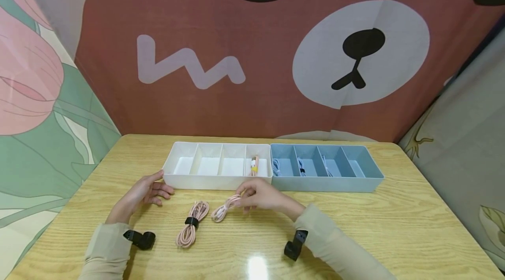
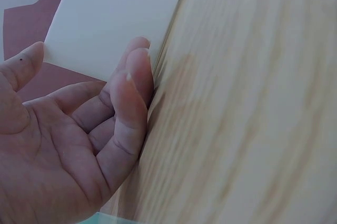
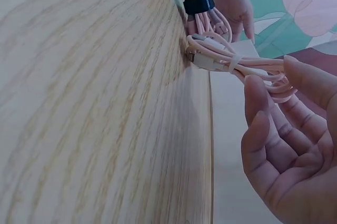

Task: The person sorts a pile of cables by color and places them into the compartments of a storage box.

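My right hand (image 1: pixel 260 194) pinches one end of a coiled pink cable (image 1: pixel 221 213) between thumb and fingers, just in front of the white box. A white tie binds this coil in the right wrist view, where its white plug (image 3: pixel 208 61) also shows. To its left a thicker pink cable (image 1: pixel 186 234) lies bundled on the table with a black strap. My left hand (image 1: pixel 147 192) is at the front left corner of the white divided box (image 1: pixel 217 182), its thumb against the corner and its fingers loosely bent in front.
A pink cable with a yellow-and-white band (image 1: pixel 254 166) stands in the white box's rightmost compartment. Joined on the right is a blue divided box (image 1: pixel 327 184) with blue cables in several compartments. Both boxes sit towards the back of the wooden table (image 1: pixel 414 223), before a printed cloth.
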`<state>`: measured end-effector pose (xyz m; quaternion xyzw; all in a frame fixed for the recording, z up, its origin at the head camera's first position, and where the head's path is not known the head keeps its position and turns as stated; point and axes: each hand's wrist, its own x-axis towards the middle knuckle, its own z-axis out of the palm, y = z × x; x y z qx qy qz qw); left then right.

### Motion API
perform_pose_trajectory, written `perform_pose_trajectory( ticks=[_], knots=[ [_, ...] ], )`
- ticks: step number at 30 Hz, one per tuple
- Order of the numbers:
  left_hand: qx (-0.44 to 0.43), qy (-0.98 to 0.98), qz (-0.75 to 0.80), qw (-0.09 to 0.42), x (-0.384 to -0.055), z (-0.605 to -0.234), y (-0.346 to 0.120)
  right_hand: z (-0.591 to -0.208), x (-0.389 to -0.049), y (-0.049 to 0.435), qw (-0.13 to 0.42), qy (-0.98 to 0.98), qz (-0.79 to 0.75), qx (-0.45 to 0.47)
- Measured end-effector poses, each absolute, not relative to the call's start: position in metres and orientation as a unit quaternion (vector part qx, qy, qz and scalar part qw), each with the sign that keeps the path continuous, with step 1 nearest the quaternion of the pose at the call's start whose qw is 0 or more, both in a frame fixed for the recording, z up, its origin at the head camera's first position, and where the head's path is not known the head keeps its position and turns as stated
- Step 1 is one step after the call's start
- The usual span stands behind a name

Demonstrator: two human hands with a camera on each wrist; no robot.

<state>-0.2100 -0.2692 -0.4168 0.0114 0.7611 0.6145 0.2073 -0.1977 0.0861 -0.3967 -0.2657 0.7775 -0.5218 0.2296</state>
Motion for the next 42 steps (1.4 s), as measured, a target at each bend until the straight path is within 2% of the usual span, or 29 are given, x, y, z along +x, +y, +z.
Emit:
perform_pose_trajectory(
  ticks=[12, 23, 42],
  knots=[
    [0.006, 0.756, 0.620, 0.208, -0.210, -0.419, -0.270, -0.396, -0.195, 0.091, 0.224, 0.766, -0.543, -0.261],
    [0.013, 0.753, 0.624, 0.207, -0.211, -0.419, -0.271, -0.381, -0.188, 0.092, 0.182, 0.748, -0.573, -0.280],
    [0.012, 0.757, 0.620, 0.206, -0.211, -0.418, -0.270, -0.377, -0.194, 0.095, 0.122, 0.748, -0.608, -0.237]
  ],
)
